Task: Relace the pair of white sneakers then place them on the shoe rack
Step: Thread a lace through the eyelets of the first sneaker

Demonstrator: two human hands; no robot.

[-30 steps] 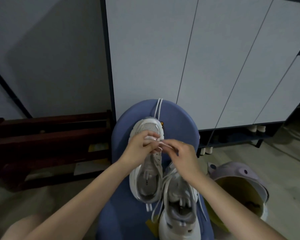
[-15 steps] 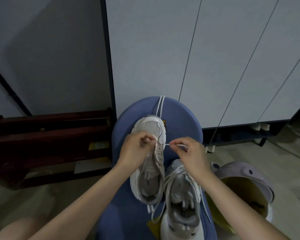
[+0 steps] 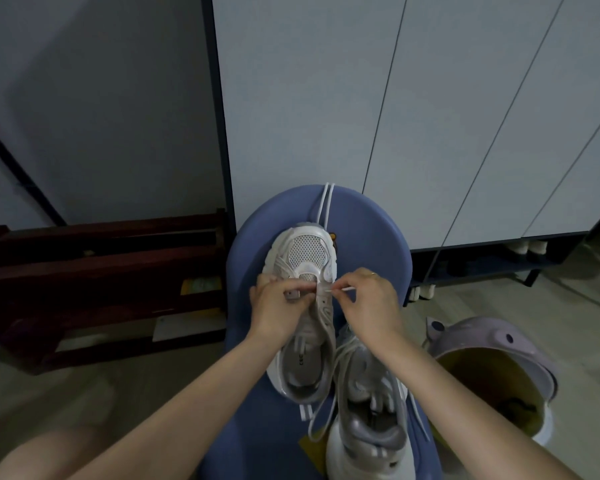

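Two white sneakers lie on a blue stool. The far sneaker points away from me, its eyelets unlaced near the toe. My left hand grips its upper by the lowest eyelets. My right hand pinches the tip of a white lace just right of the same eyelets. The rest of that lace runs over the stool's far edge. The near sneaker lies at the front right with loose laces through it.
A dark wooden shoe rack stands low on the left. White cabinet doors fill the wall behind the stool. A lilac bin with a yellow inside sits on the floor at the right. My bare knee shows at the bottom left.
My right hand has drawn away from my left to the right, pulling the lace tip out beside the eyelets. The view has shifted slightly.
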